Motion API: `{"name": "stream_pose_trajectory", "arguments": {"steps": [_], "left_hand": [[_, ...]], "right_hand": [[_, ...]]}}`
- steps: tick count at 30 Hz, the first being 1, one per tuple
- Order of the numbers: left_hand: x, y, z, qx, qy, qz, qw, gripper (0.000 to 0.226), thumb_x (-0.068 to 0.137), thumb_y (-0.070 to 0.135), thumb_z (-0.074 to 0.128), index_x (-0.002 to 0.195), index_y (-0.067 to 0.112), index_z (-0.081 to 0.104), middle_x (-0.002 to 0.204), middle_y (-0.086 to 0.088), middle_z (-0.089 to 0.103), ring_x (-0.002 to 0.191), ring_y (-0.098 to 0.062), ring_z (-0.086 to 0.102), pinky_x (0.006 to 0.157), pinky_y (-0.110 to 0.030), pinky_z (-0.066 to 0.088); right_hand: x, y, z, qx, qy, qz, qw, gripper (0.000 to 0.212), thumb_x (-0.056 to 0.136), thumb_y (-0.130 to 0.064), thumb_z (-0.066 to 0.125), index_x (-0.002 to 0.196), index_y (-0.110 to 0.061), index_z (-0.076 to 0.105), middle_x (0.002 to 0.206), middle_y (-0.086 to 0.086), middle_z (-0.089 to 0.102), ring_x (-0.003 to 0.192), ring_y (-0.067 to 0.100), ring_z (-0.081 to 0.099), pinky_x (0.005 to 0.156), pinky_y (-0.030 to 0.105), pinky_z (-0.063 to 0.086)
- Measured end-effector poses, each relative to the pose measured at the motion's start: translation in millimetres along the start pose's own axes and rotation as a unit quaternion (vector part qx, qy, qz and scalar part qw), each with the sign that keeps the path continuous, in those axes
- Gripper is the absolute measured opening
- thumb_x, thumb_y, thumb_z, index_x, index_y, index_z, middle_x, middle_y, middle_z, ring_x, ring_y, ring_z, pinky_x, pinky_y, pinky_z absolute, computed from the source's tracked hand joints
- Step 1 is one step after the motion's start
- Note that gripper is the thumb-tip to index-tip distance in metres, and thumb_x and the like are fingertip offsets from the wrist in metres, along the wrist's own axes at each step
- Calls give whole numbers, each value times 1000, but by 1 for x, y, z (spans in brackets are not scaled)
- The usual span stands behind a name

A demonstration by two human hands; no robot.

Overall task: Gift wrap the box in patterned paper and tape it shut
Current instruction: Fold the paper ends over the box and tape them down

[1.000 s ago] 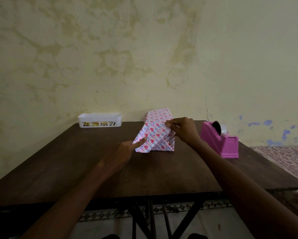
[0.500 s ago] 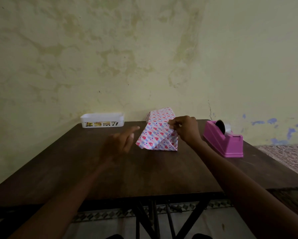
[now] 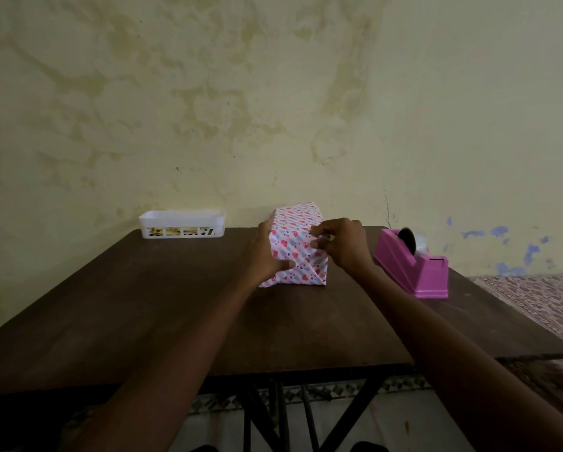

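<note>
Left hand (image 3: 267, 256) now presses flat on heart-print box (image 3: 301, 216); right hand (image 3: 342, 244) pinches paper (image 3: 306, 275)

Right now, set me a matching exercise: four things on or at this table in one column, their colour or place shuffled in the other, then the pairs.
1 basket
2 tape dispenser
3 wrapped box
4 left hand

A pink, right side of the table
B pressed on the wrapped box's left side
C white, far left corner
D heart-patterned, centre

Pairs: 1-C, 2-A, 3-D, 4-B
</note>
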State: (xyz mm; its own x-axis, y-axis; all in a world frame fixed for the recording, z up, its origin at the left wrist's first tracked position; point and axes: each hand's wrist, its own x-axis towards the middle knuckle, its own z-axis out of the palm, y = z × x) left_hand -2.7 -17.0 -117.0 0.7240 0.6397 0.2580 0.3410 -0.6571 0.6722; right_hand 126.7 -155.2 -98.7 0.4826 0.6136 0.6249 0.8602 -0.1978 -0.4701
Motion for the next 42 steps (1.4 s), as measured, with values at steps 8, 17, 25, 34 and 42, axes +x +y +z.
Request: {"name": "stream_pose_trajectory", "arguments": {"steps": [8, 17, 25, 34, 42], "left_hand": [[-2, -14, 10, 5, 72, -1, 997, 99, 67, 49, 82, 144, 22, 27, 146, -6, 40, 130, -23, 44, 107, -39, 37], [-3, -8, -2, -4, 149, -26, 988, 47, 89, 58, 53, 94, 14, 68, 93, -5, 71, 73, -14, 62, 69, -27, 48], [-8, -12, 4, -17, 169, -35, 985, 35, 92, 45, 57, 97, 14, 72, 97, -3, 72, 81, -15, 65, 71, -26, 49], [-19, -15, -1, 46, 132, -42, 989, 46, 75, 36, 80, 112, 12, 66, 110, -6, 69, 95, -21, 66, 82, -32, 54], [-21, -12, 8, 88, 127, -28, 988, 84, 74, 48, 77, 142, 20, 37, 143, -5, 47, 128, -24, 48, 102, -39, 41]], "right_hand": [[-4, -5, 0, -19, -1, 3, 1000, 35, 77, -14, 82, 111, -14, 74, 112, 3, 73, 86, 5, 62, 78, 17, 48], [-5, -3, 2, -38, 12, -8, 999, 32, 74, -18, 84, 106, -17, 76, 105, 1, 75, 88, 13, 70, 81, 31, 57], [-8, -5, 5, -69, 5, -12, 998, 35, 75, -21, 84, 109, -19, 74, 109, 1, 74, 92, 18, 69, 83, 34, 58], [-13, -9, 10, -118, -7, -18, 993, 46, 73, -31, 85, 114, -22, 66, 109, -1, 72, 92, 19, 66, 81, 34, 56], [-15, -9, 12, -150, -3, -34, 988, 49, 75, -33, 83, 117, -22, 62, 110, 0, 71, 95, 20, 65, 81, 31, 53]]}}
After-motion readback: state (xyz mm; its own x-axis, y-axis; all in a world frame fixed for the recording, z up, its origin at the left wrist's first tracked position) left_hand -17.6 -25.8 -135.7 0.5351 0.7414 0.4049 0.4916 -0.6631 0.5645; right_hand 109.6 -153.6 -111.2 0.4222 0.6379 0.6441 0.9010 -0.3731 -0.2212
